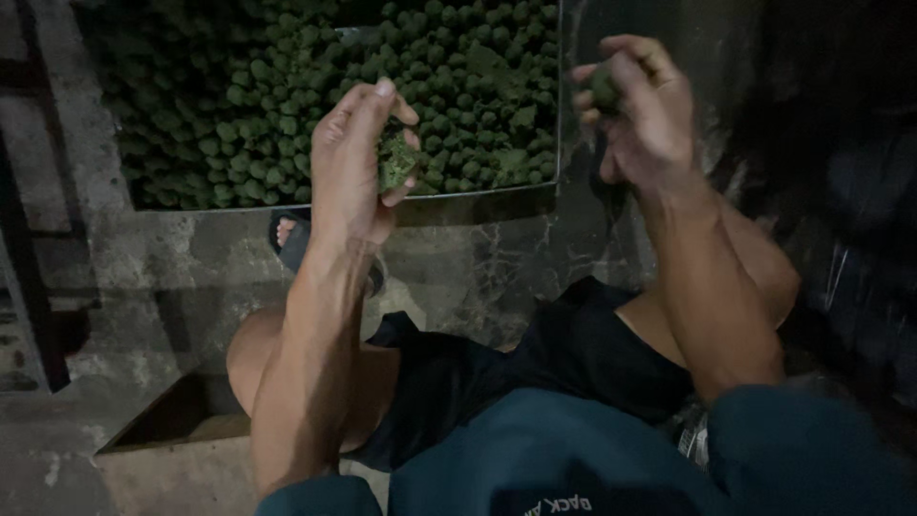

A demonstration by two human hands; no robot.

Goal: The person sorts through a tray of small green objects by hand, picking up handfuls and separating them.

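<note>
My left hand (351,158) is raised above my knee, fingers pinched around a small clump of green leafy mass (395,161). My right hand (638,107) is lifted at the upper right, curled around a rounded green ball (604,88) of the same stuff. Beyond both hands lies a large metal tray (478,196) packed with several rows of small green balls (287,105). The left hand hovers over the tray's near edge; the right hand is just past its right rim.
I sit low with bare knees and dark shorts (535,363). My foot in a sandal (289,239) rests on the stained concrete floor (153,268) under the tray's edge. A box-like block (181,430) sits at lower left. A dark frame (29,248) runs down the left.
</note>
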